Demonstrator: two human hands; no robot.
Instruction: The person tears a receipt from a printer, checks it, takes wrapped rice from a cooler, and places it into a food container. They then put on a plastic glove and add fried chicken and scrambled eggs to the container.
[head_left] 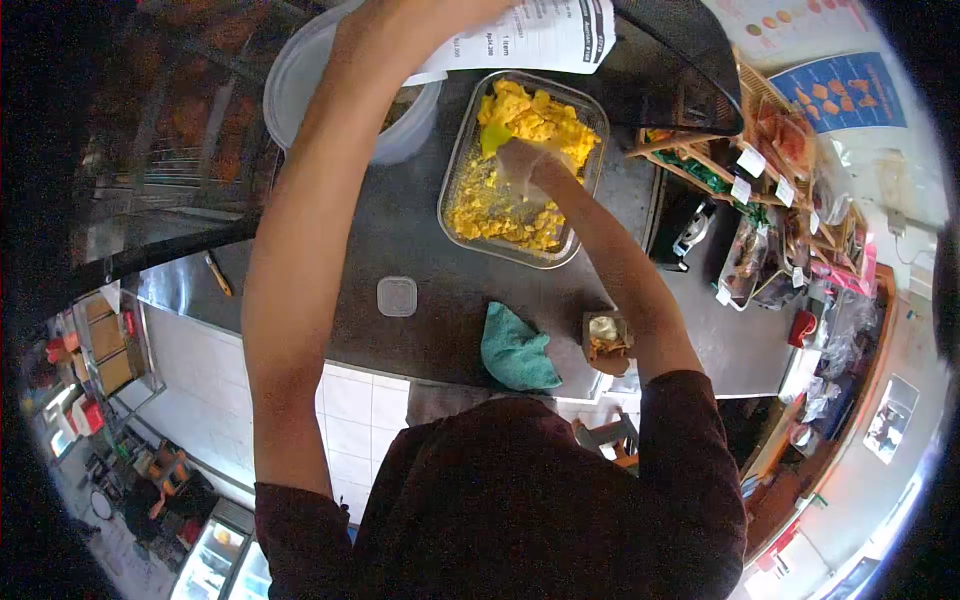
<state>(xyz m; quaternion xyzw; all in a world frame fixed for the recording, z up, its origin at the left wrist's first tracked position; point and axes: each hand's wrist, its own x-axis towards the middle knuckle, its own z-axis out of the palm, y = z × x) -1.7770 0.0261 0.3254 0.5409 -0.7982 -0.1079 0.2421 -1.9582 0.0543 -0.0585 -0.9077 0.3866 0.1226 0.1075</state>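
Observation:
My left hand [425, 22] is at the top edge, beside a printed paper slip [540, 38]; its fingers are cut off or hidden, so whether it grips the slip is unclear. My right hand [530, 165] seems to wear a clear plastic glove and reaches into a clear rectangular tray [452, 190]. Yellow crumbly food [540, 115] resembling scrambled egg fills the far end, with looser bits nearer me. A yellow-green object [493, 137] shows at my right fingertips, too blurred to name. Those fingers look closed. Behind my left forearm stands a translucent round tub [300, 85].
On the dark counter [440, 340] are a small square plastic lid [397, 296], a green cloth [518, 348] and an open carton of food [607, 340]. A brush-like tool [218, 275] lies left. Wooden racks [700, 160] holding packets stand right. A dark cable [690, 70] curves overhead.

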